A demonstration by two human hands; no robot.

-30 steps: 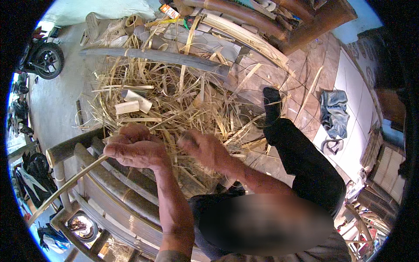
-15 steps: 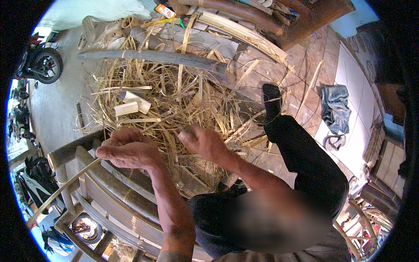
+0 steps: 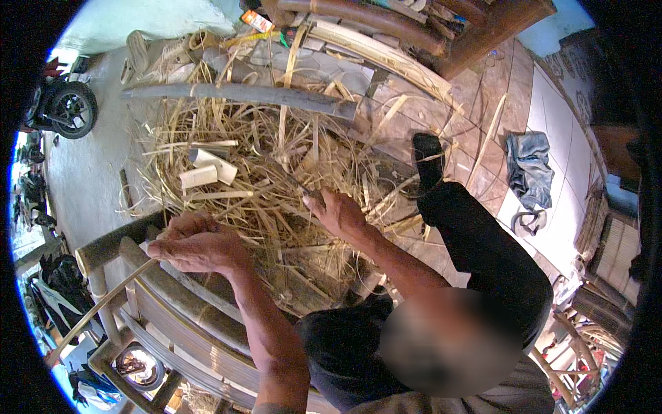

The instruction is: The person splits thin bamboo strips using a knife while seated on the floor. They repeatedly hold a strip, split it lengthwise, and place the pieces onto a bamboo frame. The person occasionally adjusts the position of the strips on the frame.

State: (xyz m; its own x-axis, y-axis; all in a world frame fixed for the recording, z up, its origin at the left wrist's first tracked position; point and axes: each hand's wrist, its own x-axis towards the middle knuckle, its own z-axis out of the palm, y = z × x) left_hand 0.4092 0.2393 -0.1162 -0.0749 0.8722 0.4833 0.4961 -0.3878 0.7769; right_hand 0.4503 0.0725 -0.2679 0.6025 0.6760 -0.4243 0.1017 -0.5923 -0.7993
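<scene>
My left hand (image 3: 200,245) is closed on a long thin bamboo strip (image 3: 103,301), palm turned partly up. The strip runs from my fingers down to the lower left, passing over a bamboo bench (image 3: 183,293). To the right, my right hand (image 3: 339,215) is closed round the end of a slim dark tool that looks like a knife (image 3: 295,182). Its thin end points up and left over the shavings, apart from my left hand. Most of its handle is hidden in my fist.
A heap of curled bamboo shavings (image 3: 276,207) covers the floor ahead, with short cut bamboo pieces (image 3: 207,172) on it. A long grey plank (image 3: 241,93) lies across the far side. Denim cloth (image 3: 529,169) lies right. A motorcycle wheel (image 3: 72,110) stands far left.
My right hand has moved right, away from my left hand, and the dark knife-like tool now shows clearly. My left hand has shifted slightly left and still holds the strip.
</scene>
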